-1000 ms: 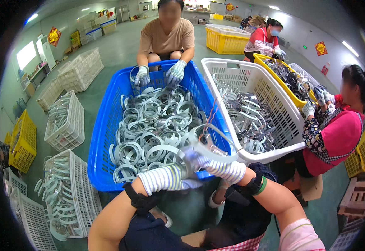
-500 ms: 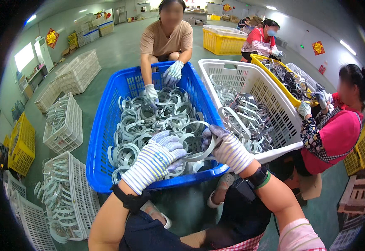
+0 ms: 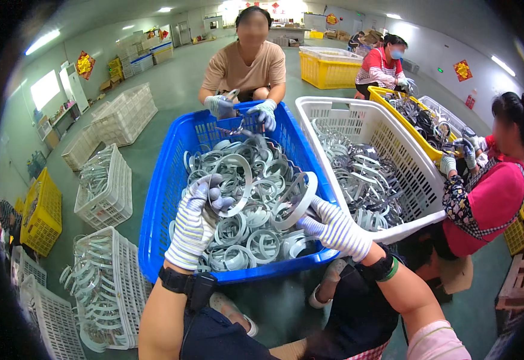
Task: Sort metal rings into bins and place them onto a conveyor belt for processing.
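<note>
My left hand (image 3: 197,223), in a striped white glove, is closed on a pale grey ring-shaped band (image 3: 248,191) held upright. In the same kind of glove, my right hand (image 3: 336,228) grips another grey ring-shaped band (image 3: 304,207), tilted, by its lower right side. Both hands are over the near part of a blue plastic basket (image 3: 262,272). Many similar grey bands (image 3: 231,259) lie heaped inside it. Across the basket, a co-worker's gloved hands (image 3: 264,113) hold pieces above the far end, blurred by motion.
A white basket (image 3: 415,231) of similar bands stands close on the right, with a yellow basket (image 3: 377,95) of dark pieces beyond. Another person (image 3: 493,195) works at the right. White crates (image 3: 131,300) of bands stand on the floor to the left.
My left hand has moved left and now holds up a band. My right hand has come lower with its band. The co-worker's hands have risen from the heap, and the view has shifted slightly.
</note>
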`<action>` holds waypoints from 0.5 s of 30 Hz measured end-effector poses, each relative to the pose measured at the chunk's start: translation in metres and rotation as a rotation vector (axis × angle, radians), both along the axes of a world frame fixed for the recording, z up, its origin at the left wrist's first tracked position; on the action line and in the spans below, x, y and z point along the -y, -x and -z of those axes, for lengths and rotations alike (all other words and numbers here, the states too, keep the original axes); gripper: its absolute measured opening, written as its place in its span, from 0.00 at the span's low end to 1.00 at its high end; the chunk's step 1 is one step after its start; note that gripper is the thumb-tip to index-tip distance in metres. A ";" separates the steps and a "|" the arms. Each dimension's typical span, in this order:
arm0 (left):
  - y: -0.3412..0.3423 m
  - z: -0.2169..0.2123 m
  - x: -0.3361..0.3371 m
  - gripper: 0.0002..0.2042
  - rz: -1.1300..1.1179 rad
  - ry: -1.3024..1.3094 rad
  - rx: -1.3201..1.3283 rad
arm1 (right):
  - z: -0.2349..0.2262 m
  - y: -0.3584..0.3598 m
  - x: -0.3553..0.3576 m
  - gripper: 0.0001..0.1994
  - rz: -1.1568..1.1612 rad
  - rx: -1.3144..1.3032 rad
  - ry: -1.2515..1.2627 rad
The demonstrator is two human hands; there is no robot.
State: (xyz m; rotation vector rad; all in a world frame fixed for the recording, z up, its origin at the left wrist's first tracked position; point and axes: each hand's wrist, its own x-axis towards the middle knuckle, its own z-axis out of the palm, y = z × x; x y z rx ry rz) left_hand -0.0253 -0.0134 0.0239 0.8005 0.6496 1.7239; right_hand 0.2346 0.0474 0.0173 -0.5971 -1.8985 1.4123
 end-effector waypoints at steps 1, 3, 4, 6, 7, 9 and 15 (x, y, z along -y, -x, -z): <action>-0.001 -0.001 0.000 0.14 0.000 -0.005 0.000 | -0.002 -0.003 -0.002 0.16 0.000 0.000 -0.005; -0.002 -0.005 0.001 0.14 0.025 0.011 -0.030 | -0.012 -0.006 -0.003 0.17 0.046 0.231 -0.438; -0.002 -0.003 0.000 0.14 0.030 -0.014 -0.046 | -0.016 -0.005 -0.001 0.17 0.033 0.264 -0.491; -0.003 -0.005 0.002 0.16 0.030 0.006 -0.075 | -0.010 -0.005 -0.004 0.17 0.072 0.308 -0.618; -0.004 -0.004 0.002 0.16 0.040 0.017 -0.074 | -0.011 -0.005 -0.004 0.17 0.085 0.348 -0.697; -0.012 -0.012 0.008 0.16 -0.020 0.070 -0.223 | -0.012 -0.005 -0.004 0.15 0.120 0.338 -0.817; -0.020 -0.022 0.015 0.11 -0.068 0.106 -0.271 | -0.025 -0.005 0.004 0.15 0.082 0.460 -0.869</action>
